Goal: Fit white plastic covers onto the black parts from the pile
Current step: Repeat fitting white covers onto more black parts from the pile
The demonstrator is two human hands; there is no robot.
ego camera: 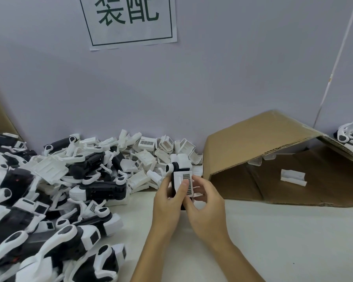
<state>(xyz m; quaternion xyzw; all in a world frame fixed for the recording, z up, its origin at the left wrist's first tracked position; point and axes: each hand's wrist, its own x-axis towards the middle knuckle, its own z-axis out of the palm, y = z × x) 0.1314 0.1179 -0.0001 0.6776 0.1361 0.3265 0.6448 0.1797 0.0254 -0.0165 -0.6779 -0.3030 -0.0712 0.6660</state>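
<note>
Only one view here, the head camera looking down at the table.

Both hands are up in the middle of the shot, working on one black part [174,185] that stands roughly upright, long axis running near to far. A white cover [184,183] with a little grille patch sits on the face turned toward the camera. The left hand [167,202] wraps the left side of the part, fingers curled round it. The right hand [204,202] comes in from the right, its thumb pressing flat on the cover while the fingers curl behind. So both hands are closed on the same piece, no gap to speak of.

I'd say this is the seating step: the cover looks on, but I can't tell if it's clicked fully home. The push needs to go straight into the face, toward the left palm, which backs it up nicely.

The pile [55,192] of black-and-white parts fills the left side, just beside the left hand, so that hand is nearer for grabbing the next one. Loose white covers [151,153] are heaped at the far edge against the wall [212,78], right behind the held part. A cardboard box [273,159] lies open on its side to the right, with a white piece [292,177] inside. The near right of the table [293,241] is open, plenty of room to set the finished one down.
</note>
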